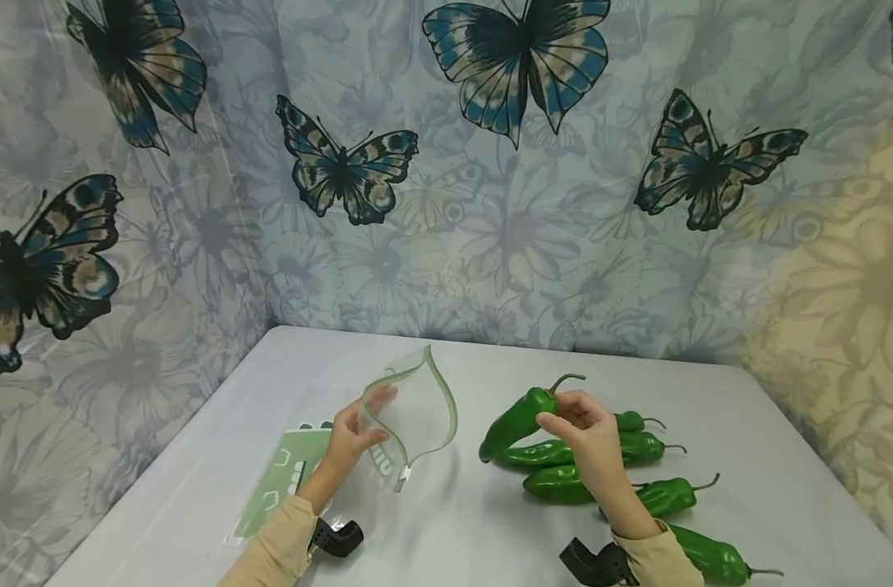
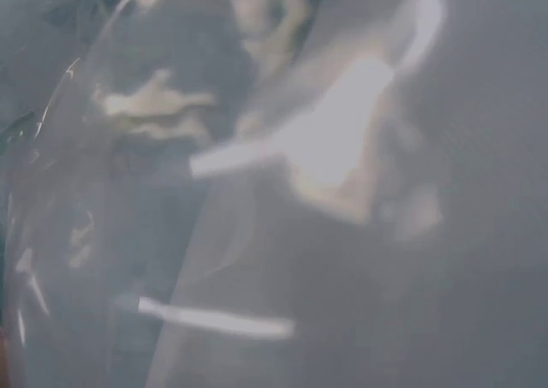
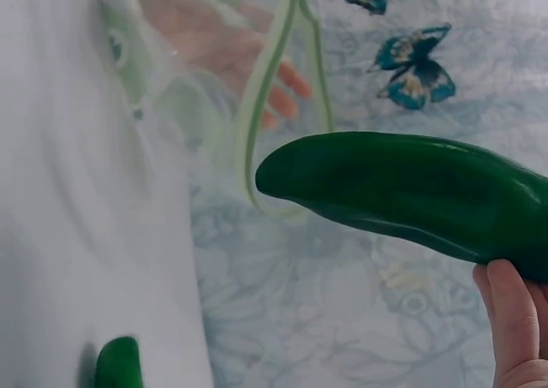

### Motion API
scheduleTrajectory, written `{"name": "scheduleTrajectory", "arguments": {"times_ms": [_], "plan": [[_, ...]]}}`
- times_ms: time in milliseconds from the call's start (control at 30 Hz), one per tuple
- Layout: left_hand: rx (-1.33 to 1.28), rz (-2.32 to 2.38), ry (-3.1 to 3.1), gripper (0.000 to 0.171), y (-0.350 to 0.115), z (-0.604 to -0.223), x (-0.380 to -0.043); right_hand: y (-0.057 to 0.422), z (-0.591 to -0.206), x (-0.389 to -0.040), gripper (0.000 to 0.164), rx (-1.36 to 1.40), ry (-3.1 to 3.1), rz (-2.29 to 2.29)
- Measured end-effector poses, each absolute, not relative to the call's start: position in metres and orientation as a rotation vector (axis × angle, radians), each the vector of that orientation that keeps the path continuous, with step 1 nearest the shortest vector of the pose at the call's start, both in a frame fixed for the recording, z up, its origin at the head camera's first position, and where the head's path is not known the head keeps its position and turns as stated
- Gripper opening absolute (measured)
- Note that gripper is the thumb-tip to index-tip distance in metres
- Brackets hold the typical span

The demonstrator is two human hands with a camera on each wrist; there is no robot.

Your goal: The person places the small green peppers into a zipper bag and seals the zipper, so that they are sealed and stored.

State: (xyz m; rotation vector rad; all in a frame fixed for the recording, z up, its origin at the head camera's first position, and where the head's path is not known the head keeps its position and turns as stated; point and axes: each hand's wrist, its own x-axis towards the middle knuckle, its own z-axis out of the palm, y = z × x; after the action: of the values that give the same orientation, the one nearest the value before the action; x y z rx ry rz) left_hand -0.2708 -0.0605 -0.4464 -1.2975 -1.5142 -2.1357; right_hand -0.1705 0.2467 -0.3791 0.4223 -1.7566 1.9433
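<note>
My left hand (image 1: 358, 432) holds a clear zipper bag (image 1: 455, 408) by its left side. The bag's green zip edges are spread apart into a wide mouth, with the slider at the lower end. My right hand (image 1: 589, 436) pinches a long green pepper (image 1: 515, 422) near its stem, lifted over the other peppers. Its tip points left, toward the bag. Seen from the right wrist, the pepper's tip overlaps the green zip edge (image 3: 264, 92), with left fingers behind the plastic. Glare and blurred clear plastic (image 2: 111, 234) fill the left wrist view.
Several green peppers lie on the white table (image 1: 475, 538) under and around my right forearm, one (image 1: 710, 558) near the front. A flat green-printed plastic packet (image 1: 285, 473) lies beside my left forearm. Butterfly-patterned cloth (image 1: 519, 236) hangs behind the table.
</note>
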Motion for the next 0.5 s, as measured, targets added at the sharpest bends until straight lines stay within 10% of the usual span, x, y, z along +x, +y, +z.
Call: {"name": "scheduleTrajectory", "arguments": {"times_ms": [500], "plan": [[-1.329, -2.133, -1.467, 0.063, -0.062, -0.445, -0.274, 0.204, -0.349, -0.185, 0.030, 0.442, -1.678, 2.006]]}}
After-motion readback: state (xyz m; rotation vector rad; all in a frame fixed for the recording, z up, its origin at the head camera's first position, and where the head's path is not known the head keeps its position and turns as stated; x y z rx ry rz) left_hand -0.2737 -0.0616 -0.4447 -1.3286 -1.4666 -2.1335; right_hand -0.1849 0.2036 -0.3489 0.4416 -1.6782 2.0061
